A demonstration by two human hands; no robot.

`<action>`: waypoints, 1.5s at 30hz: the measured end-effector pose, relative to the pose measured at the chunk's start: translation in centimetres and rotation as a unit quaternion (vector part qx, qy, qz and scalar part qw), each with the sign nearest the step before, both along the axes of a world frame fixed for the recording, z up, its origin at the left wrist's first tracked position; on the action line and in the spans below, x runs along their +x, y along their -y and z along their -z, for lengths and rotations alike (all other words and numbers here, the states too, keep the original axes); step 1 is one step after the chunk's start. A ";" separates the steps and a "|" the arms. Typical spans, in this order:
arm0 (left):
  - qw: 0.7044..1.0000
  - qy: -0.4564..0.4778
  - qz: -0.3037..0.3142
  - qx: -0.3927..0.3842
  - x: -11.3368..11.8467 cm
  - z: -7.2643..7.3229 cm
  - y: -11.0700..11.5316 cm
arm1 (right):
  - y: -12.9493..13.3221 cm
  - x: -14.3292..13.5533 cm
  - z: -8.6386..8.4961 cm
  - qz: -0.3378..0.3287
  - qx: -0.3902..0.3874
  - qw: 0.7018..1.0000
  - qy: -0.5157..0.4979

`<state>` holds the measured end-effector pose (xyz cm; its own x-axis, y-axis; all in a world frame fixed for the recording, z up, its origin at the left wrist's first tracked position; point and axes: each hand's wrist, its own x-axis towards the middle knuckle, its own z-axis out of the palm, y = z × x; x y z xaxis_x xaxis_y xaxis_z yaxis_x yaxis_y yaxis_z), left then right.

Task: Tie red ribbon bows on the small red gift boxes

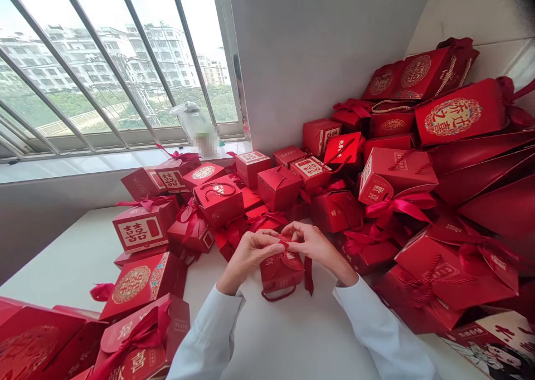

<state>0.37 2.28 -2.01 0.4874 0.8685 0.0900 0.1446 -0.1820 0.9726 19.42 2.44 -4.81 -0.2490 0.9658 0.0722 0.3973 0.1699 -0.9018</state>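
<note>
A small red gift box (281, 279) stands on the white table in front of me, with a cord handle (279, 297) drooping at its near side. My left hand (256, 251) pinches a red ribbon (284, 243) over the box's top, thumb and fingers pressed together. From the other side my right hand (310, 243) pinches the same ribbon, its fingertips close to the left ones. One ribbon tail (309, 277) hangs down to the right of the box. The exact shape of the ribbon between my fingers is partly hidden.
Red gift boxes with ribbons and cord handles crowd the table's back (279, 188), left (137, 279) and right (449, 271). Larger red bags (460, 110) are heaped at the back right. A plastic bag (190, 121) sits on the sill by the barred window.
</note>
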 end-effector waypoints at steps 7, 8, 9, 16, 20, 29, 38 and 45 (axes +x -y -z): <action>0.999 0.006 -0.002 0.034 0.1 0.8 -0.2 | 0.1 -0.1 -0.1 0.002 -0.004 1.000 0.006; 0.999 -0.004 -0.013 0.047 0.1 1.0 -0.3 | 0.0 -0.1 -0.1 0.000 -0.006 1.000 0.005; 0.998 -0.013 -0.021 0.058 0.0 1.2 -0.3 | 0.0 -0.1 -0.1 0.000 -0.007 1.000 0.004; 0.997 -0.027 -0.026 0.068 -0.3 2.0 -0.6 | 0.1 -0.1 -0.3 0.005 -0.013 1.000 -0.003; 0.995 -0.029 -0.051 0.083 -0.3 2.0 -0.6 | 0.2 0.3 -0.4 -0.018 -0.032 0.999 -0.022; 0.992 -0.054 -0.069 0.095 0.0 1.7 -0.1 | 1.1 2.2 -2.5 -0.078 -0.143 0.973 -0.165; 0.966 -0.095 -0.179 0.164 1.5 2.0 1.3 | 3.9 1.8 -6.3 -0.106 -0.144 0.965 -0.194; 0.931 -0.191 -0.214 0.227 1.9 1.9 2.0 | 2.5 -1.4 -7.5 -0.182 -0.122 0.949 -0.225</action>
